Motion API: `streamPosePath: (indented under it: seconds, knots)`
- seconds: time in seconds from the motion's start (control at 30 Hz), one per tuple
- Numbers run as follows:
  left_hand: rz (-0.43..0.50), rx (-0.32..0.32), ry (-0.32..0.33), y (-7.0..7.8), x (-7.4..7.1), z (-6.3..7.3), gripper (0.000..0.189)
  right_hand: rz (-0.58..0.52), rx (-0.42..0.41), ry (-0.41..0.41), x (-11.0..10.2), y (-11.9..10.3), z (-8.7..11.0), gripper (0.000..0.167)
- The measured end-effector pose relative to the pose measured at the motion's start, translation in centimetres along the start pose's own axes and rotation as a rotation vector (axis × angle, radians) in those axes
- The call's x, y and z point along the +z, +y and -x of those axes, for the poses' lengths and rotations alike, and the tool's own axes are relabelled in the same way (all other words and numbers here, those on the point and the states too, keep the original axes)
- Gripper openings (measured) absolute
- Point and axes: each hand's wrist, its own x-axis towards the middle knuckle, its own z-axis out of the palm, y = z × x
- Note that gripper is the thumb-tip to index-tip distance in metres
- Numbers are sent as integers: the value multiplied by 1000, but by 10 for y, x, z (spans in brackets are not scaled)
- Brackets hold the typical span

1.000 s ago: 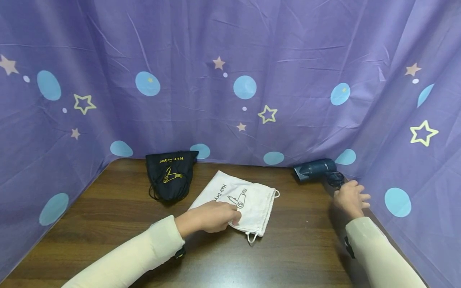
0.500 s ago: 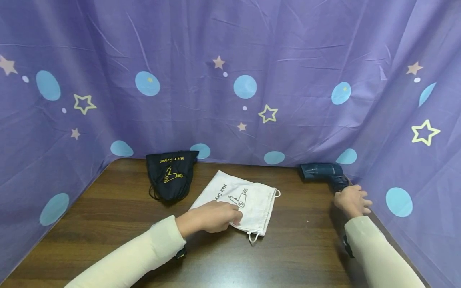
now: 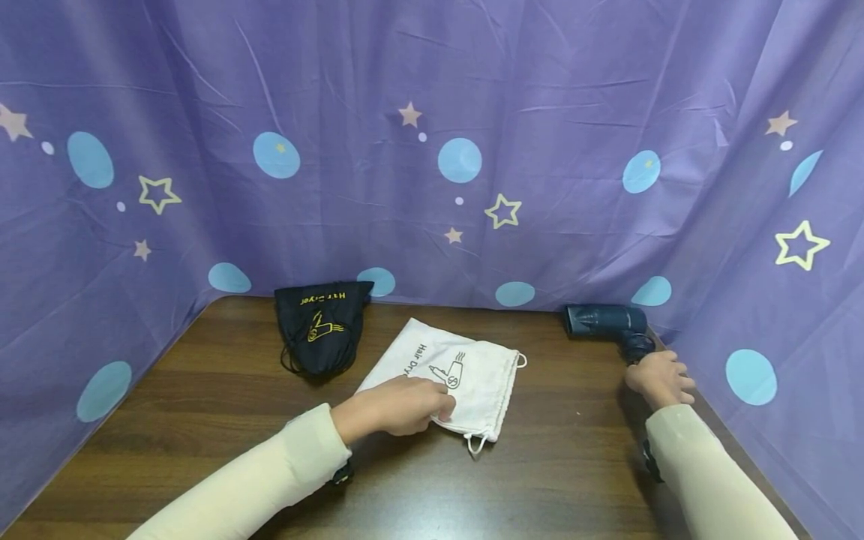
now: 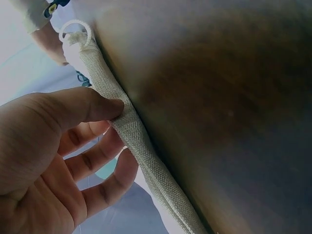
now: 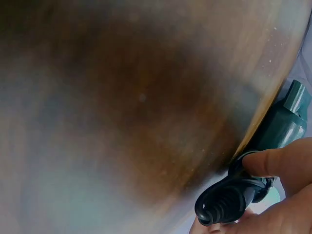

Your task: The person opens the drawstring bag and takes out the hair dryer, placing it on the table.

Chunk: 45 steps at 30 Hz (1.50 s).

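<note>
Hanging behind the hair dryer (image 3: 603, 321), the curtain (image 3: 574, 225) possibly touches it.

Pouch (image 3: 324, 307) left, dryer (image 3: 601, 321) right; bag (image 3: 482, 371) between

The hair dryer (image 3: 604, 321) is dark teal. The white bag (image 3: 481, 386) has black print, the black bag (image 3: 322, 349) yellow. Blue spots and stars pattern the purple curtain (image 3: 378, 82).

Purple curtain (image 3: 378, 217), wooden table (image 3: 169, 420) and black drawstring bag (image 3: 297, 311) before me.
At my 11 o'clock the bag lies near the curtain, its yellow "Hair Dryer" print upside down to me; stars and blue spots dot the cloth from 10 o'clock round to 2.
</note>
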Motion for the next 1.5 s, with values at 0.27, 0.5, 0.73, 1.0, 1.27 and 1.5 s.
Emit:
streamPosePath:
  seconds: [0.27,0.5,0.73,1.0,1.27,1.5]
  knots:
    - [7,2,-1,0,-2,0,27,39,-19,-7,-1,1,-5,74]
    - [9,1,0,-2,-1,-1,27,81,-74,10,-5,-1,-5,72]
    - [16,-12,1,-2,-1,0,27,109,-159,53,-7,-5,3,74]
    - [45,-9,16,-2,0,0,26,134,-253,122,-1,-15,15,73]
    - [43,-2,30,-2,0,0,27,151,-369,172,16,-30,31,67]
    - [19,-12,62,-1,0,-2,26,168,-477,191,31,-49,48,57]
